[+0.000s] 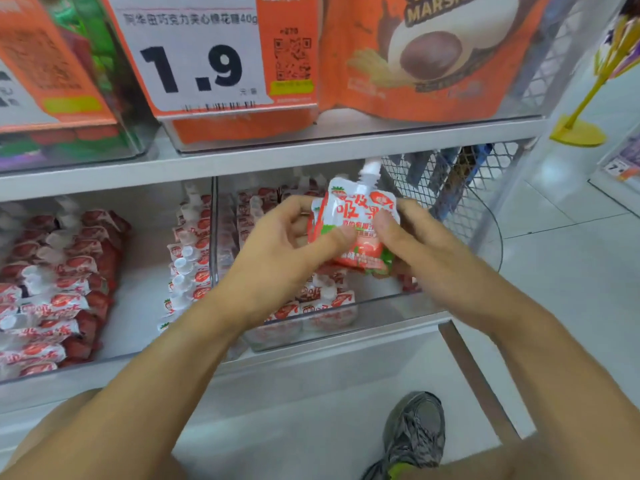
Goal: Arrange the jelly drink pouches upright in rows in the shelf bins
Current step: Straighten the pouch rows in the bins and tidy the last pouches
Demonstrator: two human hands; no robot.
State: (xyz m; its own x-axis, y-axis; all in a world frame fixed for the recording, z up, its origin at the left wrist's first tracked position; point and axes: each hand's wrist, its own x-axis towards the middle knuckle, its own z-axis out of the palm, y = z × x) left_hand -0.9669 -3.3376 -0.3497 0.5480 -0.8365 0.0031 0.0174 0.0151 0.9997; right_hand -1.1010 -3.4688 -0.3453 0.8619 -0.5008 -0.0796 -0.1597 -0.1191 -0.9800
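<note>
1. Far to the left of my fingers I see the left bin (145,344), a clear one, with red and white pouches in it: a leaning row (52,292) along its left side and a second row (188,258) standing with white caps up against its right wall.
2. My left hand (287,251) comes next. Its fingers are curled behind the jelly drink pouch (356,220) and its thumb (332,237) presses the front, so it is clamped on the pouch's left edge.
3. The pouch sits between my two hands, upright with a slight tilt, its white spout (370,171) above my fingertips. It is held over the right bin (374,310).
4. Below and behind my fingers, more pouches (311,303) lie and stand in that right bin; the far ones are blurred.
5. My right hand (415,237) pinches the pouch's right edge, thumb (384,223) on the front, fingers behind.
6. Past my right fingers stands a wire mesh panel (460,181).
7. Above all of it, a price card (194,53) reads 1.9, beside an orange marshmallow bag (426,53).
</note>
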